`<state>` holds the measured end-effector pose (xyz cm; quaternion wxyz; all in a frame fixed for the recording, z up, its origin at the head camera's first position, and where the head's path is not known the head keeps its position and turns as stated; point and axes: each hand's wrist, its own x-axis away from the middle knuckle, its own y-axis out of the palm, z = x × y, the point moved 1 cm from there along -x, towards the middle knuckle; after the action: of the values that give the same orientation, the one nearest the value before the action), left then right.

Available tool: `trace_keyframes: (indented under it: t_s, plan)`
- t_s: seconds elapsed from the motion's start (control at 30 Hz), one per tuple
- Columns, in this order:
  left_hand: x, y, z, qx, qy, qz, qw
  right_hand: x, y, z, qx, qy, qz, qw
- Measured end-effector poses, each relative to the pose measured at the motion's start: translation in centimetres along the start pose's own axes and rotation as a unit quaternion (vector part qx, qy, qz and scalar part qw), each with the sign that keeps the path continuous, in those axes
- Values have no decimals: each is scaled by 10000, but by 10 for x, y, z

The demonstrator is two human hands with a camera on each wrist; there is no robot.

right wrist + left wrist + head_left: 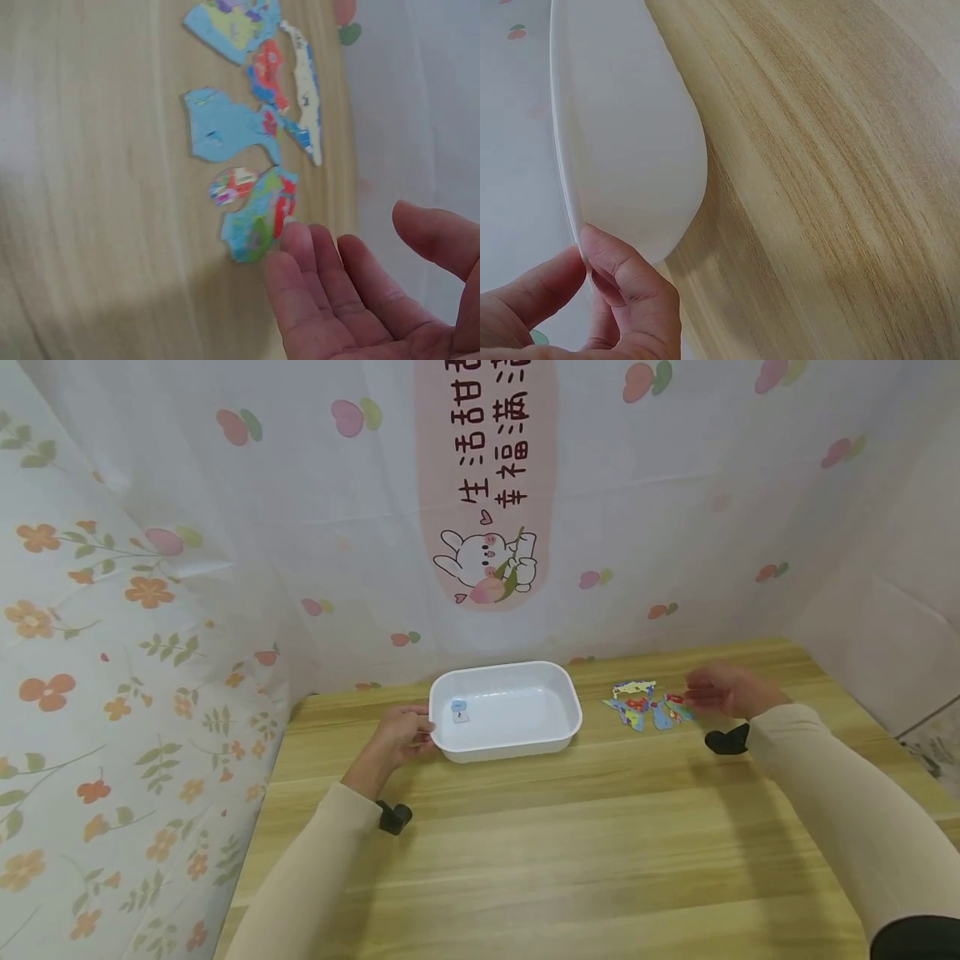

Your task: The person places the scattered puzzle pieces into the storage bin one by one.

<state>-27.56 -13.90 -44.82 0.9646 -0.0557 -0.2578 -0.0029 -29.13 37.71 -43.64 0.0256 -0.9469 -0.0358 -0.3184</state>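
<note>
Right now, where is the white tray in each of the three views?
Head: the white tray sits mid-table, left of the puzzle pieces; the left hand grips its left end.
Left wrist: the tray fills the upper left, its rim pinched by the fingers.
Right wrist: not in it; only the puzzle pieces and the open right hand show.
Shared landmark: the wooden table.
</note>
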Motion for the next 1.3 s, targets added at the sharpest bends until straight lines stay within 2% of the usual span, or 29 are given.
trace_keyframes:
  t_s: [0.13, 0.33, 0.7, 1.07, 1.17, 1.3]
  plan:
    - [3, -1, 2, 13, 18, 25, 10000, 0, -2, 6, 131, -20, 184, 9997]
    - [1, -2, 4, -43, -23, 41, 10000, 6, -3, 8, 637, -10, 421, 9971]
    - [3, -2, 4, -44, -60, 30, 10000, 2, -3, 19, 350, 48, 817, 9960]
    - [5, 1, 5, -32, -10, -55, 10000, -11, 10, 23, 710, -70, 1663, 9835]
    - [6, 1, 5, -34, -6, -81, 10000, -10, 15, 23, 835, -107, 1705, 9817]
    - [6, 2, 5, -44, 0, -65, 10000, -8, 20, 23, 1328, -153, 1784, 9748]
